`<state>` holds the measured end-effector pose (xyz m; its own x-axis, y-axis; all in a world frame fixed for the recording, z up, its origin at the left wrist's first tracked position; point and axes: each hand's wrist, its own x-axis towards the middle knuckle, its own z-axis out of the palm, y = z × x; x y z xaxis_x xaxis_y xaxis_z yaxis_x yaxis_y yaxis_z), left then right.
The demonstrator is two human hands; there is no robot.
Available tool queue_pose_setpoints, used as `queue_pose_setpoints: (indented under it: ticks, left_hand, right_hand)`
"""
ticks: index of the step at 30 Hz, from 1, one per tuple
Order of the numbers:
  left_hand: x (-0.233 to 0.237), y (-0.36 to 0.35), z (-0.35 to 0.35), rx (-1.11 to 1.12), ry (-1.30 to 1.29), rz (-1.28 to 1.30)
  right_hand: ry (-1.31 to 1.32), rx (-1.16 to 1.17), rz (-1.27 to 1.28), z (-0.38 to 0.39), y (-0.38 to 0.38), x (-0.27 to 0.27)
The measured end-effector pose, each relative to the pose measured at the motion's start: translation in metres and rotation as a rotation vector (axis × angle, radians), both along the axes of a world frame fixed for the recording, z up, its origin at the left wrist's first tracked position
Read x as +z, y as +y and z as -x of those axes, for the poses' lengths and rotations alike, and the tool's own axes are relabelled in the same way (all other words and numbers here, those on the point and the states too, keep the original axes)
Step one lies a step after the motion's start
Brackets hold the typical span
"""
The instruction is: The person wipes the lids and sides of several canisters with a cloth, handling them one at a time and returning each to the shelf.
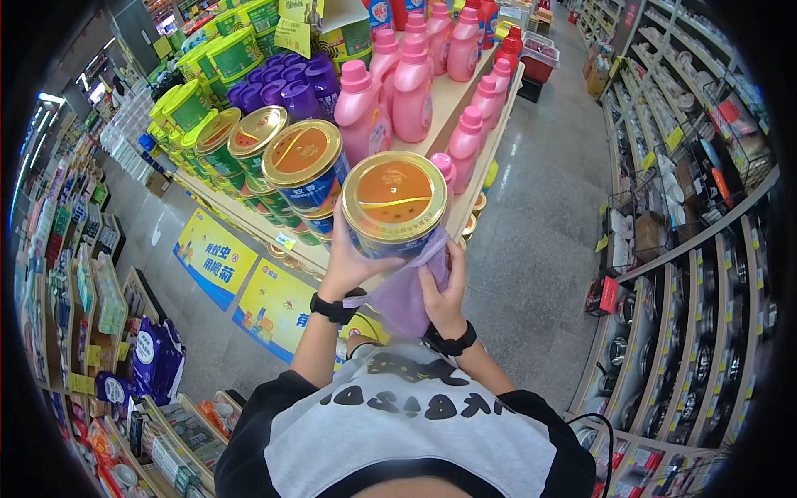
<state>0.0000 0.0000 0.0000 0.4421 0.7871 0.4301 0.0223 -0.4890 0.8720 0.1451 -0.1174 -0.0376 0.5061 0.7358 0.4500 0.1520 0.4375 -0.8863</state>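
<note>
A round tin (393,199) with a gold rim and an orange lid is held up at the corner of the display table. My left hand (352,264) grips its left side, thumb across the lower front. My right hand (444,286) is closed on a light purple cloth (400,300), pressing it to the tin's lower right side. The cloth hangs down between both wrists, one corner reaching the left wristband. Similar tins (304,153) stand stacked just left of the held one. The tin's far side and base are hidden.
Pink detergent bottles (413,95) stand right behind the tin, near the table's edge (490,108). Purple bottles (303,91) and green tubs (232,54) fill the left side. Yellow posters (278,303) hang along the table's front. Stocked shelves (706,332) line the right across a grey aisle floor (531,249).
</note>
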Motion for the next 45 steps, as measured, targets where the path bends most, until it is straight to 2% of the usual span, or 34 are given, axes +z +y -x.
queue_pose_setpoints:
  ticks: [5, 11, 17, 20, 26, 37, 45]
  left_hand:
    - [-0.014, 0.001, -0.004, -0.062, -0.121, 0.108]
    - [0.007, -0.008, -0.008, 0.068, 0.019, -0.028]
    - [-0.012, -0.002, -0.009, -0.064, -0.19, 0.144]
    - [0.0, -0.003, -0.009, 0.012, -0.106, 0.011]
    - [-0.007, -0.003, -0.009, 0.041, 0.008, 0.069]
    - [-0.012, 0.0, -0.005, 0.047, -0.02, 0.087]
    - [-0.007, 0.007, -0.004, 0.056, 0.009, -0.004]
  right_hand:
    - [-0.06, -0.045, 0.027, -0.005, -0.002, -0.002]
    - [-0.033, -0.034, -0.003, -0.003, 0.0, 0.0]
    - [-0.058, -0.038, -0.001, -0.004, 0.001, -0.001]
    - [-0.026, -0.027, -0.019, -0.003, 0.001, 0.003]
    - [-0.039, -0.022, -0.008, -0.004, 0.002, 0.0]
    - [-0.024, -0.025, 0.02, 0.0, -0.001, -0.006]
    - [0.039, -0.107, -0.03, 0.001, -0.005, -0.018]
